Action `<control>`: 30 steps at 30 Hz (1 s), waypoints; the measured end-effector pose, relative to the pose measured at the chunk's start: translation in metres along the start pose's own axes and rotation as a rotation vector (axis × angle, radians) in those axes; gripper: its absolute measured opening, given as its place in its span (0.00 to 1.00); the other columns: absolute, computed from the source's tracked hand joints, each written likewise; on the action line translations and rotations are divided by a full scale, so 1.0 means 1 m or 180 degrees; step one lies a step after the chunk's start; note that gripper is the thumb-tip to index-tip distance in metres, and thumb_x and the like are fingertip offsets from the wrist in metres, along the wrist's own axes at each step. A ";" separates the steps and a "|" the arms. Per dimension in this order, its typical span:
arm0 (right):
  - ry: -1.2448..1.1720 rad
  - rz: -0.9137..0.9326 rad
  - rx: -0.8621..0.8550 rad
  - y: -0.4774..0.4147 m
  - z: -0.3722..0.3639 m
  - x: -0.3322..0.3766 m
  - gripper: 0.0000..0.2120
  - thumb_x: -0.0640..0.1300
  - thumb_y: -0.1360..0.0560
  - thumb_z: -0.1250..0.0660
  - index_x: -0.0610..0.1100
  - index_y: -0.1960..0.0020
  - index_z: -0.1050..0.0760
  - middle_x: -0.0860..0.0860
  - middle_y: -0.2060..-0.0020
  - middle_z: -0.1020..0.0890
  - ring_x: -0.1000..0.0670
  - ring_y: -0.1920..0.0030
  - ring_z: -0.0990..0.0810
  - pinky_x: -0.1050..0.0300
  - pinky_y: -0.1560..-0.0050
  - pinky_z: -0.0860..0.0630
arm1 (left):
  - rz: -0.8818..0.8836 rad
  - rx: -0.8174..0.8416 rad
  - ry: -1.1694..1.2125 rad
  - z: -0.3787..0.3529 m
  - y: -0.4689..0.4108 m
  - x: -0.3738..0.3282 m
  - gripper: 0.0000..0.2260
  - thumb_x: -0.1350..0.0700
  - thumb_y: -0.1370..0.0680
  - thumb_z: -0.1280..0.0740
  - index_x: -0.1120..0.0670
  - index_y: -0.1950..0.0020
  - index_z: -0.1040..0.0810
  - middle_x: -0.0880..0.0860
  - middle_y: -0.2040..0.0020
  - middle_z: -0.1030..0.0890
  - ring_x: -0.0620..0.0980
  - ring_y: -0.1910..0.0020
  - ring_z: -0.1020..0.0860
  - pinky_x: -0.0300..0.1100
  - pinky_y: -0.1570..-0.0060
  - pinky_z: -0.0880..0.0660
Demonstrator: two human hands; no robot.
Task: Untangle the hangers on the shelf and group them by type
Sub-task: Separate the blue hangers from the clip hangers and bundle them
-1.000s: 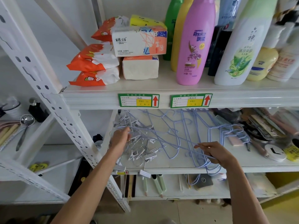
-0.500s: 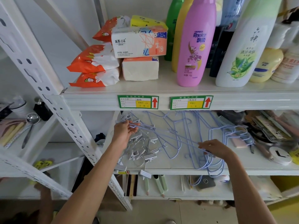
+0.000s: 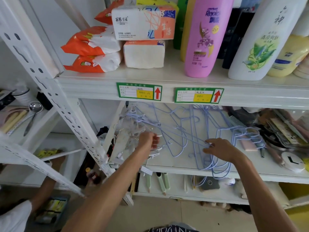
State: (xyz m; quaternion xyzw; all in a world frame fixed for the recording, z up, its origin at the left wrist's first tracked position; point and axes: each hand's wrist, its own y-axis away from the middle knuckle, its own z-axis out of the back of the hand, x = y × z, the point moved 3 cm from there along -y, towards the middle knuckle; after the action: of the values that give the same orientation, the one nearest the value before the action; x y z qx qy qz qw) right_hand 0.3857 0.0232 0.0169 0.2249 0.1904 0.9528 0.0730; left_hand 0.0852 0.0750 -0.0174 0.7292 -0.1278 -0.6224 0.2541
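The person's left hand (image 3: 148, 141) and right hand (image 3: 217, 149) are bare, and both forearms (image 3: 107, 186) are uncovered along their whole visible length, from the wrists down to the lower edge of the view, so that no sleeve reaches into the picture. A few fingernails show on the left hand, slightly smeared by blur. Between the two arms, at the very bottom edge, a narrow strip of a dark garment (image 3: 172, 229) shows, printed with pale lettering or a pale pattern, of which too little is seen to read.
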 end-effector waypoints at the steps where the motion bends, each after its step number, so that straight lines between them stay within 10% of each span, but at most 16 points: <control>1: 0.0095 0.0045 0.0031 -0.002 0.002 0.003 0.28 0.58 0.25 0.31 0.50 0.28 0.28 0.45 0.35 0.23 0.44 0.34 0.26 0.54 0.35 0.32 | -0.0044 0.0209 -0.0566 -0.014 0.000 0.019 0.13 0.65 0.20 0.42 0.58 0.63 0.26 0.50 0.78 0.22 0.44 0.83 0.27 0.31 0.82 0.34; 7: 0.0565 0.0361 0.0030 -0.011 0.014 0.007 0.24 0.56 0.23 0.32 0.47 0.30 0.25 0.43 0.36 0.21 0.41 0.36 0.24 0.51 0.36 0.29 | -0.2035 0.0653 -0.3287 -0.087 -0.015 0.053 0.13 0.56 0.26 0.29 0.61 0.45 0.22 0.61 0.48 0.19 0.60 0.47 0.21 0.48 0.48 0.26; 13: 0.0456 0.0558 -0.0095 -0.006 0.023 -0.002 0.16 0.50 0.23 0.31 0.45 0.39 0.19 0.45 0.52 0.18 0.45 0.49 0.20 0.53 0.46 0.27 | -0.2182 0.0314 -0.4660 -0.124 -0.014 0.056 0.25 0.45 0.26 0.31 0.58 0.34 0.30 0.68 0.27 0.40 0.66 0.44 0.21 0.52 0.46 0.24; 30: 0.0220 0.0537 0.0094 -0.045 0.016 0.032 0.27 0.54 0.26 0.29 0.51 0.28 0.27 0.47 0.37 0.19 0.46 0.36 0.22 0.59 0.42 0.30 | -0.2483 0.0619 -0.4561 -0.105 0.001 0.044 0.10 0.60 0.20 0.37 0.66 0.44 0.25 0.65 0.42 0.26 0.65 0.42 0.25 0.53 0.41 0.29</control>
State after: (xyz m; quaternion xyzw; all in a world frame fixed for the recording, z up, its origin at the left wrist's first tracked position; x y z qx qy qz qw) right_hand 0.3670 0.0765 0.0248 0.2082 0.1872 0.9598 -0.0174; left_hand 0.1961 0.0745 -0.0438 0.1657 -0.0498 -0.9668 -0.1881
